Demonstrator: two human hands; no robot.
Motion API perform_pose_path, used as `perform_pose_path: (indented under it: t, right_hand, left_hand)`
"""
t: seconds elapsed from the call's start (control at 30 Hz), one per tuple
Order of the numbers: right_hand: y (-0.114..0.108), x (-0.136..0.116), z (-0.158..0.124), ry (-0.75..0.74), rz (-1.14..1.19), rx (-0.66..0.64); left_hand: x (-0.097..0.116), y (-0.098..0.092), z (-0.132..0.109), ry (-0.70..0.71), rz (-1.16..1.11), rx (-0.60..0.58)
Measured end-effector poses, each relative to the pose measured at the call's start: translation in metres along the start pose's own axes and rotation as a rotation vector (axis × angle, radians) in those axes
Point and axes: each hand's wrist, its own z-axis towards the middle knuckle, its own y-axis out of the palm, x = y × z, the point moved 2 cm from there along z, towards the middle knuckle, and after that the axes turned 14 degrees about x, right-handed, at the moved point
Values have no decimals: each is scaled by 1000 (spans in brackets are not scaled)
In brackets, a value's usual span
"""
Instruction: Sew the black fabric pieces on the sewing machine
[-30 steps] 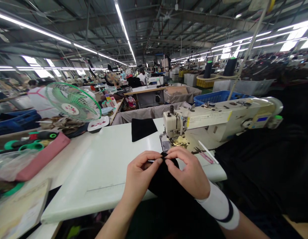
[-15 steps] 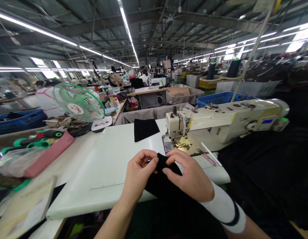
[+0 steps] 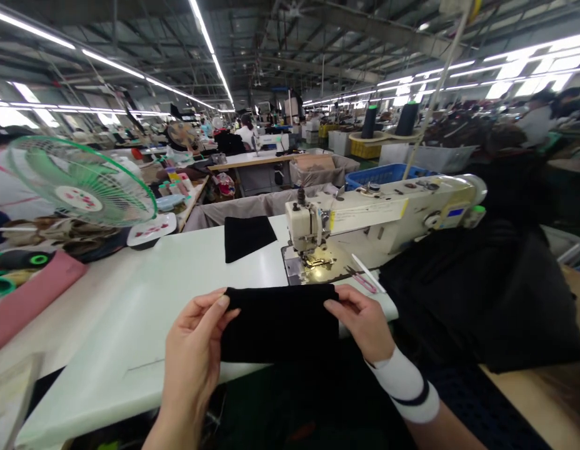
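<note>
I hold a black fabric piece [image 3: 280, 322] stretched flat between both hands above the near edge of the white sewing table [image 3: 144, 300]. My left hand [image 3: 194, 356] pinches its upper left corner. My right hand [image 3: 362, 322], with a white sleeve at the wrist, pinches the upper right corner. Just beyond the fabric stands a cream sewing machine [image 3: 379, 215] with its needle area [image 3: 313, 253] lit. A second black fabric piece [image 3: 247, 236] lies flat on the table left of the machine head.
A green table fan [image 3: 84, 181] stands at the left, with a pink bundle [image 3: 27, 300] and green-tipped tools near it. Pink snips [image 3: 362, 278] lie by the machine base. A heap of black cloth [image 3: 482, 294] fills the right side. Other workstations and people sit further back.
My hands were bunched together pinching the fabric near the needle. They have now moved apart and pulled the piece out flat. The camera view has shifted to the right.
</note>
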Motion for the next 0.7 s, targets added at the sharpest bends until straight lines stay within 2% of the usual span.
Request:
perform_pose_path:
  t: [0.2, 0.4, 0.57, 0.7]
  right_hand:
    - [3, 2, 9, 23, 169, 148]
    - [10, 13, 16, 239, 372, 292]
    - [8, 17, 18, 261, 319, 264]
    - [1, 22, 13, 278, 220, 356]
  left_hand:
    - [-4, -1, 0, -35, 52, 33]
    - [-9, 4, -1, -59, 52, 12]
    - [-13, 3, 3, -43, 27, -3]
    - [-15, 2, -2, -95, -13, -75]
